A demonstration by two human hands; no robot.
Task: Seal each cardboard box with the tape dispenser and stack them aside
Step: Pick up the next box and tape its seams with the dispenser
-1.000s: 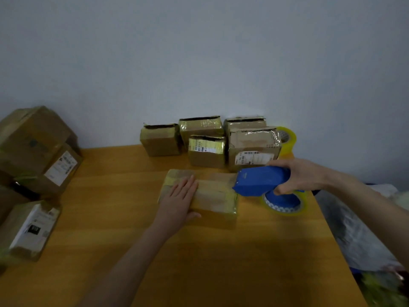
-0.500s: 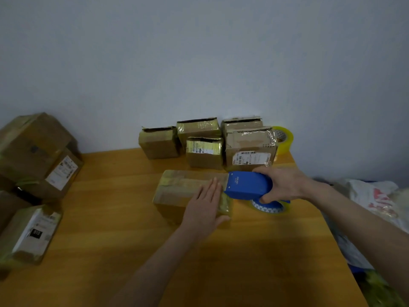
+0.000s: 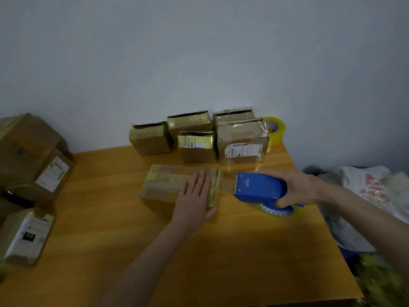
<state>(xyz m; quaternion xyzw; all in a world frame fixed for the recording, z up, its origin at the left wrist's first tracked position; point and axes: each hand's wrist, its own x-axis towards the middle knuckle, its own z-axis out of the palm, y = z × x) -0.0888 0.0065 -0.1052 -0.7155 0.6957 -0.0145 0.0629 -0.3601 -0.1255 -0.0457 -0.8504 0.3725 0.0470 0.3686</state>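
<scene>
A flat cardboard box (image 3: 168, 185) lies in the middle of the wooden table (image 3: 221, 251). My left hand (image 3: 194, 200) presses flat on its right end, fingers straight. To the right of the box my right hand (image 3: 296, 187) grips the blue tape dispenser (image 3: 259, 187), its tape roll (image 3: 281, 210) underneath. A strip of clear tape (image 3: 228, 185) stretches from the dispenser's mouth to the box's right edge.
Several taped boxes (image 3: 197, 147) stand in a row at the back against the wall, a spare yellow tape roll (image 3: 275, 129) beside them. More boxes (image 3: 33, 156) pile up at the left edge. White plastic bags (image 3: 365, 189) lie beyond the table's right edge.
The dispenser has pulled away to the right off the box, drawing out a strip of tape. My left hand stays on the box's right end, where it slid from the left a second ago.
</scene>
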